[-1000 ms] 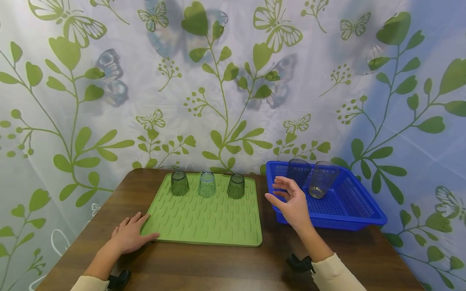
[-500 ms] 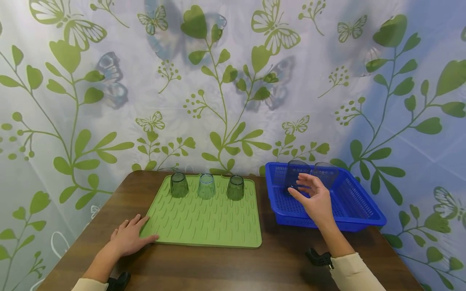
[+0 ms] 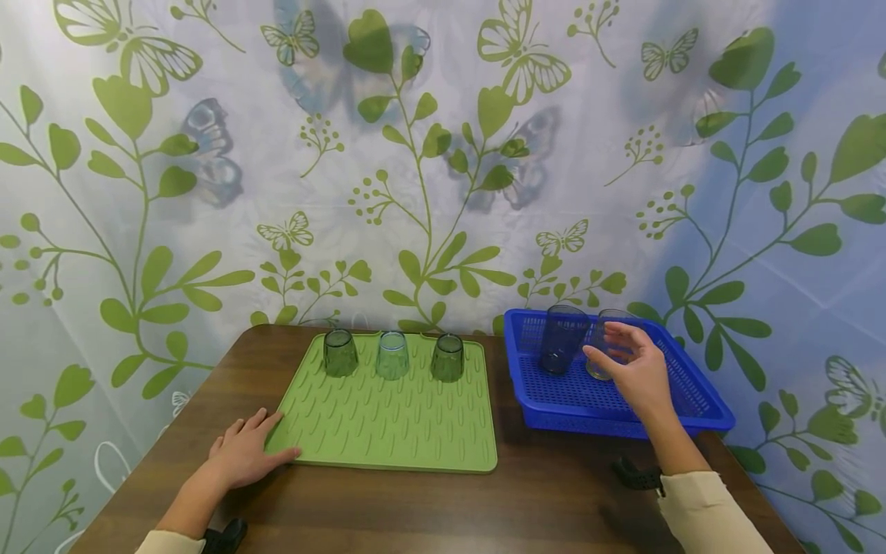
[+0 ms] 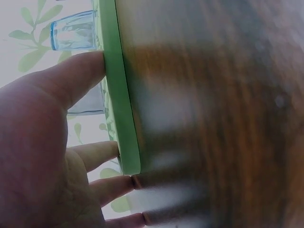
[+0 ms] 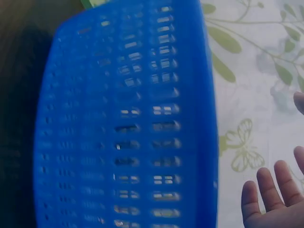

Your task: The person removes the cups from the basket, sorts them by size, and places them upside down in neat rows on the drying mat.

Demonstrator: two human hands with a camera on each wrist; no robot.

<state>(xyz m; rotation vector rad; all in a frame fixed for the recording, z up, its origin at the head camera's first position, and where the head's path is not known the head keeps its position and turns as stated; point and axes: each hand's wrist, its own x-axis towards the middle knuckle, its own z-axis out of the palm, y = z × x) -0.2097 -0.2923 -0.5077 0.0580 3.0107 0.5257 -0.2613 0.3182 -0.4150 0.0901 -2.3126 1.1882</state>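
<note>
My left hand [image 3: 242,452] rests at the near left corner of a green drying mat [image 3: 388,423], thumb and fingertips touching its edge. Three short glasses stand along the mat's back edge: a dark green one [image 3: 340,355], a pale bluish one [image 3: 392,358] and another dark green one [image 3: 447,360]. Over the blue plastic basket [image 3: 574,422] hovers my right hand [image 3: 640,373], fingers loosely bent and holding nothing. It partly covers a tall clear glass [image 3: 598,369] in the basket. A tall dark glass [image 3: 562,338] leans to the left of that one.
The basket stands on a brown wooden table [image 3: 388,512], right of the mat. Behind the table hangs a curtain [image 3: 429,192] printed with leaves and butterflies. A white cable [image 3: 111,462] lies beyond the table's left edge.
My right hand has moved rightward over the basket, away from the dark tall glass and towards the clear one. My left hand has stayed at the mat corner.
</note>
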